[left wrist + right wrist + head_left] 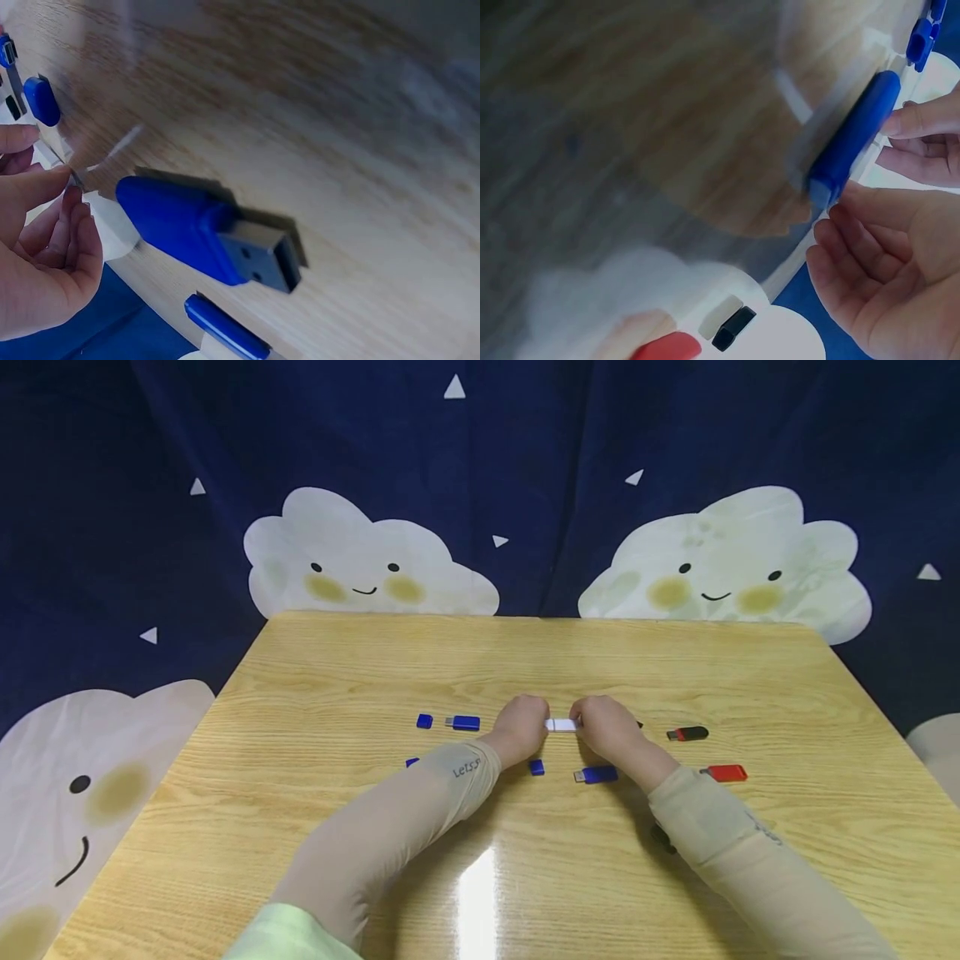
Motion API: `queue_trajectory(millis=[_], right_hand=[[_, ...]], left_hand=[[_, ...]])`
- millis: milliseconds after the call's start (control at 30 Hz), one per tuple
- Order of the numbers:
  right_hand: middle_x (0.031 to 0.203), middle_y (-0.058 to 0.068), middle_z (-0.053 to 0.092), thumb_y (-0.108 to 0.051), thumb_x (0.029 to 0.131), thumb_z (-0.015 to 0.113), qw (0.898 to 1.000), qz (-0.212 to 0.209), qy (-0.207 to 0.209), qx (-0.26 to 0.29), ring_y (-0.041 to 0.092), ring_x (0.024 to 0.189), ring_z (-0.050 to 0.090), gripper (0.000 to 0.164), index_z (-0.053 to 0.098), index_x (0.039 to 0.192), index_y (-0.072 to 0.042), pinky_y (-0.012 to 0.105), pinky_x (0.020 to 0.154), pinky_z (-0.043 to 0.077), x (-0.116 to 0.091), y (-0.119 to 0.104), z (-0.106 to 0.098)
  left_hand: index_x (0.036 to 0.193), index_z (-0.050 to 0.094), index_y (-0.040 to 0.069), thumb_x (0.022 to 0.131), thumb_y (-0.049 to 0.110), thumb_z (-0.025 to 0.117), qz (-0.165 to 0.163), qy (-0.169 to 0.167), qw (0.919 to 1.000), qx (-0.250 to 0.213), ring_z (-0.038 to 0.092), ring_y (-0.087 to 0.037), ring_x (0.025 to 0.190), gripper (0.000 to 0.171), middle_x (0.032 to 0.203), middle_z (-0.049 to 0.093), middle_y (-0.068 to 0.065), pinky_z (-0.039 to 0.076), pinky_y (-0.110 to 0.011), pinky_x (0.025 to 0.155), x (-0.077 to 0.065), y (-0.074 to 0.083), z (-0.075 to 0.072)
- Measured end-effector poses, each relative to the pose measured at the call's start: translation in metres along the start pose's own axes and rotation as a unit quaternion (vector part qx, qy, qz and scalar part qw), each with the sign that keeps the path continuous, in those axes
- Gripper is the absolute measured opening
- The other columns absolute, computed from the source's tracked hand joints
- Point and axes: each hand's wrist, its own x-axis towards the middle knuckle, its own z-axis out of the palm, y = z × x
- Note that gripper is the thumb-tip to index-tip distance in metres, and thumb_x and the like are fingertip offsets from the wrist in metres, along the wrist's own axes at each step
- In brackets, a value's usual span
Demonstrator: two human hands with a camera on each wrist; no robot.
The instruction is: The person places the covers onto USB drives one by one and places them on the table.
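Near the middle of the table, a white USB stick (562,725) spans the gap between both hands, a seam near its left end. My left hand (522,727) pinches the left end with thumb and fingers. The other end is pinched by my right hand (609,727). The fingertips hide both ends. Just left of the left hand lies an uncapped blue USB stick (467,723), its metal plug pointing left, and beyond it a blue cap (424,721). Below the hands are another blue cap (537,767) and a second blue USB stick (600,774).
To the right lie a black-and-red USB stick (687,733) and a red one (726,772). A dark object (663,839) is partly hidden by the right forearm. Part of a blue piece (412,762) shows beside the left sleeve. A dark blue curtain (540,460) hangs behind the table.
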Motion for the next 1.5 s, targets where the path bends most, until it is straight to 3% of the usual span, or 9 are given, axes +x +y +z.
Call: queue_trajectory(millis=[67,267,467,633,767,933,1100,1367,1500], right_hand=[[0.085,0.014,0.07,0.001,0.083,0.061,1.0,0.0,-0.004,0.0,0.019,0.067,0.059,0.014,0.07,0.093,0.002,0.034,0.064,0.052,0.0,0.0,0.0],[0.088,0.015,0.07,0.001,0.082,0.06,1.0,0.004,-0.01,0.001,0.019,0.069,0.059,0.015,0.07,0.094,0.002,0.035,0.065,0.052,-0.002,-0.002,-0.002],[0.09,0.016,0.07,0.001,0.081,0.061,1.0,0.007,-0.008,0.008,0.021,0.072,0.062,0.018,0.069,0.097,0.002,0.037,0.066,0.053,-0.004,-0.001,-0.002],[0.081,0.012,0.069,-0.002,0.081,0.063,1.0,0.015,-0.003,0.014,0.019,0.065,0.057,0.021,0.066,0.101,0.001,0.033,0.059,0.049,-0.008,0.004,-0.004],[0.074,0.009,0.064,-0.006,0.082,0.063,0.999,0.021,-0.001,0.028,0.017,0.062,0.054,0.023,0.065,0.103,0.003,0.032,0.057,0.046,-0.015,0.009,-0.011],[0.077,0.01,0.065,-0.005,0.082,0.059,0.999,0.022,-0.001,0.032,0.018,0.066,0.055,0.025,0.064,0.105,0.004,0.033,0.059,0.046,-0.023,0.011,-0.019],[0.081,0.011,0.065,-0.007,0.083,0.059,0.999,0.026,-0.001,0.022,0.02,0.068,0.057,0.026,0.064,0.107,0.002,0.035,0.059,0.047,-0.027,0.011,-0.026],[0.088,0.011,0.066,-0.014,0.086,0.059,0.999,0.035,-0.032,0.014,0.02,0.072,0.058,0.028,0.064,0.11,0.0,0.035,0.06,0.047,-0.037,0.01,-0.029],[0.087,0.009,0.066,-0.018,0.088,0.059,0.998,0.005,-0.057,0.02,0.016,0.07,0.056,0.028,0.065,0.108,0.0,0.034,0.062,0.047,-0.045,0.012,-0.029]], left_hand=[[0.081,0.068,0.009,0.085,0.01,0.062,0.01,0.012,0.9999,-0.002,0.064,-0.015,0.078,0.007,0.081,0.069,-0.002,0.052,-0.026,0.068,0.008,-0.006,0.01],[0.084,0.068,0.009,0.085,0.01,0.061,0.011,0.017,0.9997,-0.012,0.064,-0.016,0.08,0.007,0.084,0.07,-0.003,0.052,-0.027,0.07,0.008,-0.006,0.012],[0.097,0.065,0.008,0.086,0.009,0.061,0.003,0.012,0.9998,-0.018,0.065,-0.017,0.088,0.011,0.093,0.07,-0.004,0.053,-0.028,0.075,-0.009,-0.001,-0.001],[0.106,0.06,0.007,0.086,0.015,0.061,-0.007,-0.009,0.9979,-0.065,0.062,-0.014,0.082,0.021,0.096,0.067,-0.003,0.05,-0.025,0.071,-0.021,-0.007,-0.013],[0.09,0.063,0.012,0.085,0.026,0.066,-0.01,-0.06,0.9945,-0.085,0.054,-0.01,0.069,0.015,0.086,0.063,0.002,0.044,-0.023,0.061,-0.033,-0.012,-0.025],[0.075,0.064,0.016,0.079,0.031,0.072,0.006,-0.117,0.9908,-0.068,0.049,-0.007,0.064,0.017,0.074,0.058,0.009,0.039,-0.02,0.055,-0.042,-0.014,-0.023],[0.075,0.066,0.014,0.079,0.028,0.072,0.03,-0.109,0.9919,-0.058,0.049,-0.006,0.066,0.016,0.073,0.058,0.009,0.039,-0.018,0.058,-0.041,-0.013,-0.019],[0.075,0.062,0.014,0.079,0.025,0.072,0.027,-0.109,0.9912,-0.071,0.049,-0.008,0.07,0.015,0.075,0.056,0.008,0.039,-0.019,0.061,-0.048,-0.011,-0.023],[0.074,0.061,0.015,0.079,0.026,0.072,0.025,-0.104,0.9909,-0.082,0.049,-0.007,0.069,0.016,0.074,0.056,0.008,0.039,-0.02,0.06,-0.053,-0.012,-0.024]])
